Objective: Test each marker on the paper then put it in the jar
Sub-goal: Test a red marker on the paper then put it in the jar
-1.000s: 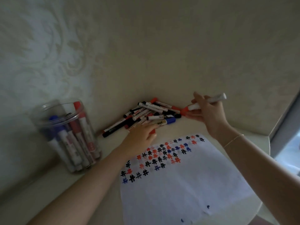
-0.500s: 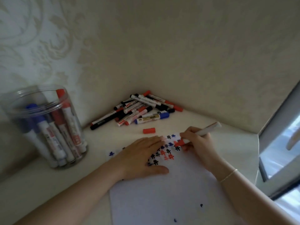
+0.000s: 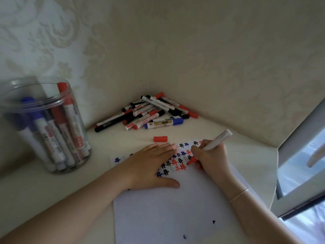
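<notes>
Paper (image 3: 167,213): one white sheet, smooth and flat, lying on the pale bench (image 3: 52,191). Its far part is carrying rows of small hash-shaped marks (image 3: 177,163) in red, black and blue; a few stray dark dots are sitting near its close edge.

Left hand (image 3: 149,166): lying palm down on the sheet, fingers straight and together, thumb spread toward the viewer, gripping nothing and pressing the paper flat.

Right hand (image 3: 211,157): fingers curling round a marker (image 3: 215,142) in a writing grip. The marker is a white cylindrical barrel, uncapped, with a red tapered nose; it is slanting up and away to the right while its tip is touching the paper beside the marks. A thin pale bracelet (image 3: 238,195) is circling the wrist.

Cap (image 3: 160,139): short red plastic cylinder, lying on its side on the bench just beyond the paper's far edge, apart from both hands.

Jar (image 3: 42,127): clear plastic, round, with a ridged open mouth, standing upright at the left of the bench. It is holding several capped markers (image 3: 65,127) leaning on end, red, blue and black among them.

Marker pile (image 3: 149,114): loose heap of white-barrelled markers with red, black and blue caps, lying crosswise in the corner where two embossed, cream-coloured walls (image 3: 193,59) are meeting.

Window frame (image 3: 299,155): grey, showing at the right edge.
</notes>
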The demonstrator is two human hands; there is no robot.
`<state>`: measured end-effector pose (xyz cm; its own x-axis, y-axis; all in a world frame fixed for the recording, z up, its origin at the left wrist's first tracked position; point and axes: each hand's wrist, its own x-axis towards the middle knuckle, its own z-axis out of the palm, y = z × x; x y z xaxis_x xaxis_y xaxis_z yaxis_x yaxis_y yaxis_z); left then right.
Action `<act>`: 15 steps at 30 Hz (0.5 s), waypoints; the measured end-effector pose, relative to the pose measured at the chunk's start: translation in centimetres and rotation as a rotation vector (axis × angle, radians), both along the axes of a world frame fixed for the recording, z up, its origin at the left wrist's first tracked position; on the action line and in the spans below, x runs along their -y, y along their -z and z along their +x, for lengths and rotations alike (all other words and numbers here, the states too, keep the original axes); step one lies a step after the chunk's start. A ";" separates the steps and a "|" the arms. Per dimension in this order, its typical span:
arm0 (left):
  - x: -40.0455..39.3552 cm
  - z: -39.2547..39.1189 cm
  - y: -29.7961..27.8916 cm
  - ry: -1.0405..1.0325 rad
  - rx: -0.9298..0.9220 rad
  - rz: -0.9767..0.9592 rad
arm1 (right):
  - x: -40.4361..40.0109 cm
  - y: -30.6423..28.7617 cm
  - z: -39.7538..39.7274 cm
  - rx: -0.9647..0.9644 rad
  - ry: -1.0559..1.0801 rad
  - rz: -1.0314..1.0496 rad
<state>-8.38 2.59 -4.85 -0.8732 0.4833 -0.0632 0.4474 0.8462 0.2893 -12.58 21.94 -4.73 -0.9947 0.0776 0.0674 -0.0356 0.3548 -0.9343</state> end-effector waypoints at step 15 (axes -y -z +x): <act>-0.1 0.0 -0.2 0.004 0.000 -0.010 | 0.2 0.2 0.0 -0.067 0.027 0.105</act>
<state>-8.35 2.67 -4.69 -0.8712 0.4863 -0.0675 0.4511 0.8472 0.2807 -12.61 21.78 -4.94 -0.9854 0.0931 0.1426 -0.0858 0.4519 -0.8879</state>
